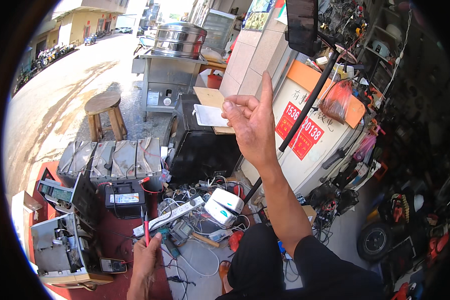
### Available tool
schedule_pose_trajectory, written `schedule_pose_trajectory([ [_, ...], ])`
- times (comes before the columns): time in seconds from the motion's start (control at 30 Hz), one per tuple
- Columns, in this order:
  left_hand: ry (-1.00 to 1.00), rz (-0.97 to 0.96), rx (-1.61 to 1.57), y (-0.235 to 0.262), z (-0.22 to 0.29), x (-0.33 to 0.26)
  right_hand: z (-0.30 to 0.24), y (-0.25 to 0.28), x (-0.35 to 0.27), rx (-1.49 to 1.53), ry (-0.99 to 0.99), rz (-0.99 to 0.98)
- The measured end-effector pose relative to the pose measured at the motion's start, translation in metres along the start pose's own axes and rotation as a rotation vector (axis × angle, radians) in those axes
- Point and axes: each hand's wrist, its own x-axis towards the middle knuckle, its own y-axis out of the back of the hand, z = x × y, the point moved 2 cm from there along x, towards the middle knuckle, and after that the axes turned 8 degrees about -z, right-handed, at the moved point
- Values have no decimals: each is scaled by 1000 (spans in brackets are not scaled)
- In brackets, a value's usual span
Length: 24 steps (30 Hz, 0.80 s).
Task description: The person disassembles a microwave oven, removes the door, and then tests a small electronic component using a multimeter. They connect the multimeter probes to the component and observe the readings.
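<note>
Low on the left, my left hand (145, 257) is closed round a pair of meter probes (146, 230), one red and one black, tips upward. A multimeter (113, 265) lies just left of it on the red mat. Beyond the probes stands a black battery (125, 199) with a red clip at its top. My right hand (252, 122) is raised, index finger stretched upward, the other fingers loosely curled, nothing visible in them. Behind its thumb, a white shallow tray (208, 116) rests on a black cabinet (200, 155); whether they touch cannot be told.
Several grey batteries (110, 157) stand in a row behind the black one. An opened metal casing (52, 245) sits at left. A power strip (170, 216), white device (224, 206) and cables clutter the floor. A black pole (310, 100) holds a phone (302, 25).
</note>
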Motion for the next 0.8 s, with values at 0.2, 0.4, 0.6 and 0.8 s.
schedule_pose_trajectory([
  [0.2, -17, 5, -226, -7, 9, -1, 28, -30, -55, -175, 115, -388],
  [0.4, -15, 54, -283, -2, 1, 0, 92, -58, -123, -96, -608, -745],
  [0.6, -41, 115, -325, 1, -6, -2, 39, -14, -71, 72, 20, 9],
  [0.8, -82, 141, -319, 3, -7, -1, -9, -6, -79, 73, 379, 161],
])
